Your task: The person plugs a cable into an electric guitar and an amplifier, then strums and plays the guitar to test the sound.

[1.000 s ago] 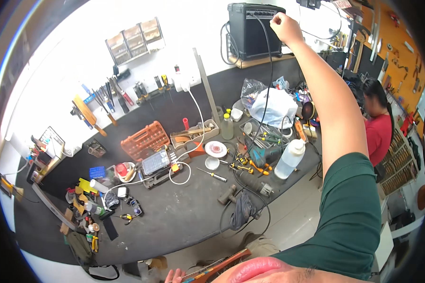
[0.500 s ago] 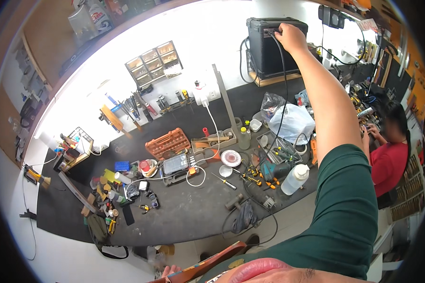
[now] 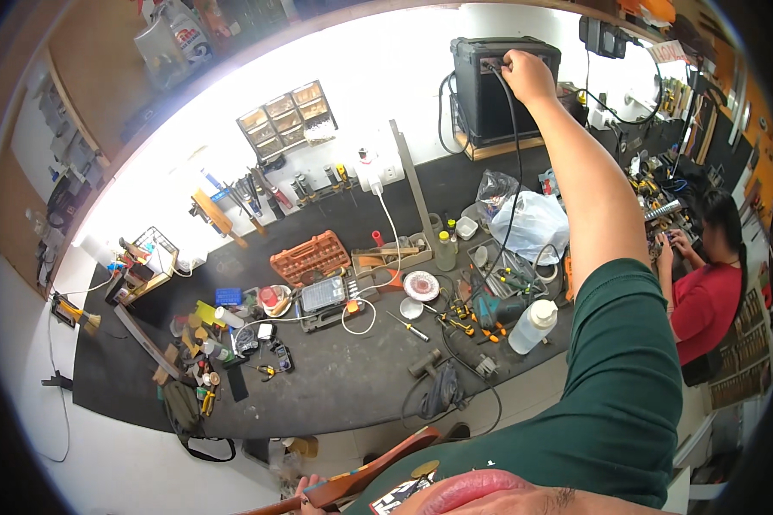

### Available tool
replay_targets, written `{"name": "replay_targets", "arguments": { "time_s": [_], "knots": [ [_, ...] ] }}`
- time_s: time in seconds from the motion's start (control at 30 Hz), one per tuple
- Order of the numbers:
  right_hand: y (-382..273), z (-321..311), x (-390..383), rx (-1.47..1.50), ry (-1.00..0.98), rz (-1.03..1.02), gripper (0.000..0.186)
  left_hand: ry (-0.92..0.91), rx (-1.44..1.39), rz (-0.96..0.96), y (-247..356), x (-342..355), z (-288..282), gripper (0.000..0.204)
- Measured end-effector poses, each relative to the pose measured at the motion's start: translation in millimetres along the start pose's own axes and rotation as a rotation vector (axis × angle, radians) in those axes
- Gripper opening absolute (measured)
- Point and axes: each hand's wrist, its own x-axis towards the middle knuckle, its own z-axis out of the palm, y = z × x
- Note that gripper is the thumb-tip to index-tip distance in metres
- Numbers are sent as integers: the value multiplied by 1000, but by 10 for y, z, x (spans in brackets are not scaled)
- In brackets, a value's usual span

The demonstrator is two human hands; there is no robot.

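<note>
Black workbench (image 3: 335, 373) fills most of the view, cluttered along the back and both ends. Co-worker in a red top (image 3: 704, 300) at far right, hands together in front; whatever is in them is too small to tell. Black amplifier (image 3: 498, 112), boxy, sits up on a wooden shelf (image 3: 511, 149) against the white wall, above the rear of the bench. Orange-brown wooden piece (image 3: 374, 469), curved and guitar-like, lies along the wearer's body at the lower edge, partly cut off.

White plastic bag (image 3: 537, 221) is on the bench below the amplifier. Small-drawer organizer (image 3: 285, 122) hangs on the wall; orange tool case (image 3: 311, 259) stands open beneath it. Translucent squeeze bottle (image 3: 532, 330) is upright near the bench's right-front edge, teal power tool (image 3: 487, 311) lying just left of it.

Right hand (image 3: 528, 77) reaches up to the amplifier's control panel, fingers curled at its top edge, just beside the black cable (image 3: 519, 159) hanging down; can't tell whether it pinches a knob or the plug. Left hand (image 3: 307, 492) is by the wooden piece, mostly cropped, grip can't be told. Screwdriver (image 3: 414, 330) lies mid-bench.
</note>
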Motion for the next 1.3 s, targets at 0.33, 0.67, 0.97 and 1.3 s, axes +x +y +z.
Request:
{"name": "replay_targets", "arguments": {
  "time_s": [0.33,0.67,0.97,1.3],
  "knots": [
    [280,-98,-96,-18,-29,178,33,7,-40,9,34,-53,51,51],
    [36,-107,-92,34,-13,152,27,17,-61,9,12,-100,118,50],
    [266,-38,-155,11,-37,388,30,22,-64,9,29,-109,155,49],
    [288,-63,-131,-15,2,507,33,18,-69,5,54,-96,217,48]
  ]
}}
